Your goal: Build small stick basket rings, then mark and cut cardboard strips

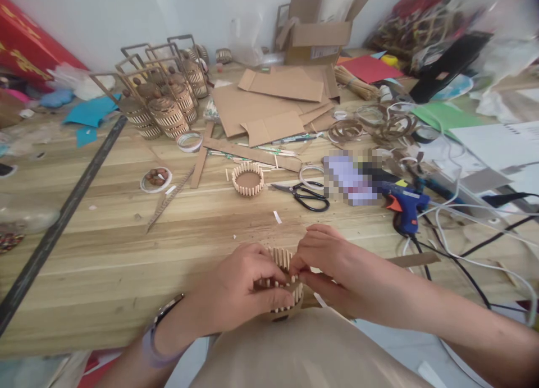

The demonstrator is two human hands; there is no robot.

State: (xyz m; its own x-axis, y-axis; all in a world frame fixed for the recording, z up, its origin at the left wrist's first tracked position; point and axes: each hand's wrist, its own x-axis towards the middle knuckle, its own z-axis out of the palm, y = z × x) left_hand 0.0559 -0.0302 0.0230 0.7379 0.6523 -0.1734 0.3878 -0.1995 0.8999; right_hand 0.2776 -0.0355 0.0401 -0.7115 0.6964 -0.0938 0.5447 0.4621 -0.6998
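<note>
Close to my body at the table's front edge is a small round basket walled with short upright wooden sticks. My left hand is closed around its left side, thumb along the near rim and fingers inside. At the right rim my right hand pinches with its fingertips; a brown strip runs along the rim there, and the fingers partly hide what they grip. Farther ahead stands a similar stick ring with a brown base. Black-handled scissors lie to its right.
A blue glue gun with tangled cables lies at right. Flat cardboard and coiled brown strips cover the back. Several finished handled baskets stand back left. A dark metal bar crosses the left; a nut-filled dish sits nearby.
</note>
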